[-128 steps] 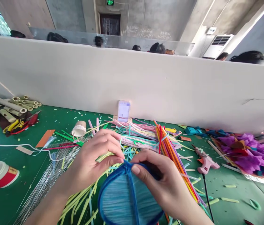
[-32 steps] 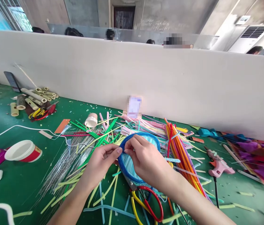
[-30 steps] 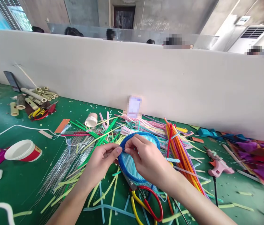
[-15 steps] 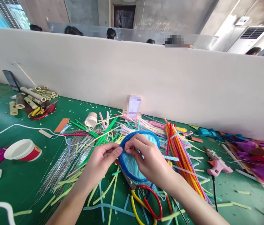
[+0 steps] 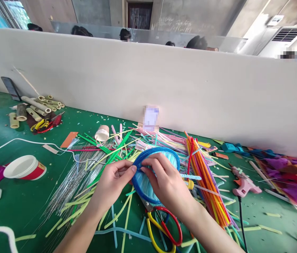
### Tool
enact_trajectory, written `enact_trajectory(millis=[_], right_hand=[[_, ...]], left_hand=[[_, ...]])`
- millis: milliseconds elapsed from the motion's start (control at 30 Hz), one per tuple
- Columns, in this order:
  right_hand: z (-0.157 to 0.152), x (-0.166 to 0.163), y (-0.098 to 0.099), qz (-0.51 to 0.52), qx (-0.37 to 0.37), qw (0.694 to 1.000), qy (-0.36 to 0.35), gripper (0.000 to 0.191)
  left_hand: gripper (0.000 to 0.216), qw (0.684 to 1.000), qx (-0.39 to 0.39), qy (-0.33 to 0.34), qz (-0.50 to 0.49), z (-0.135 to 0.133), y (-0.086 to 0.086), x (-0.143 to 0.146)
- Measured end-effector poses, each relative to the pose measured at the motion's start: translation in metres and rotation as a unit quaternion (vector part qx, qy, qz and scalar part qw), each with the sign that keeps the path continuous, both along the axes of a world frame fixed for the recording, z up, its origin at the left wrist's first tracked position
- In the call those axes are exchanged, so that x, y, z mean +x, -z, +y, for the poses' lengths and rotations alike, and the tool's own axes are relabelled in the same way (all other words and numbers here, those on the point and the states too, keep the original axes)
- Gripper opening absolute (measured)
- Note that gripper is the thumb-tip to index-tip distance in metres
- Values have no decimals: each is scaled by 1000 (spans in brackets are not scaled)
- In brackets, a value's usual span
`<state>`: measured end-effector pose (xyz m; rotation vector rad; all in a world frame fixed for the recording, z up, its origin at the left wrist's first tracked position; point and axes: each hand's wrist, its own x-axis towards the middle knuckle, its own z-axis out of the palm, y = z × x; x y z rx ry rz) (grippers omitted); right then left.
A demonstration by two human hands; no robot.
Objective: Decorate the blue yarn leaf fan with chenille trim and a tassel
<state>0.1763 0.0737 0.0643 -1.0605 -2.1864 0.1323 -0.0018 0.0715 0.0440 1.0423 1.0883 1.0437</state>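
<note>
A round, dark-blue-rimmed piece [image 5: 176,157] with a light blue, strand-like middle is held up over the green table. My left hand [image 5: 118,179] pinches its left rim between thumb and fingers. With thumb and forefinger pressed together, my right hand [image 5: 165,181] pinches at the same rim, just right of the left fingertips; whatever small part lies between them is hidden. Beneath the round piece lie scissors [image 5: 174,225] with red and yellow handles, their blades partly covered. Pipe cleaners in orange [image 5: 206,182] and other colours are bundled to the right.
Thin wires [image 5: 69,191] and yellow-green strips lie scattered at left. A paper cup [image 5: 28,168], a pink glue gun [image 5: 245,184] with a black cord, and bamboo pieces [image 5: 39,107] with pliers stand around. A pale partition [image 5: 98,73] closes off the table's back.
My right fingers have shifted slightly along the rim and opened a little less tightly curled. The round piece tilts slightly; my left hand keeps its pinch.
</note>
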Motion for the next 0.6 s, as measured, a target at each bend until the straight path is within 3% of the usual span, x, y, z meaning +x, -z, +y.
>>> enact_trajectory(millis=[200, 600], right_hand=[[1, 1, 1, -19, 44, 999, 6, 12], [-2, -7, 9, 22, 46, 998, 35, 13]], left_hand=[[18, 996, 56, -9, 64, -5, -5, 4], [18, 993, 85, 7, 87, -11, -5, 4]])
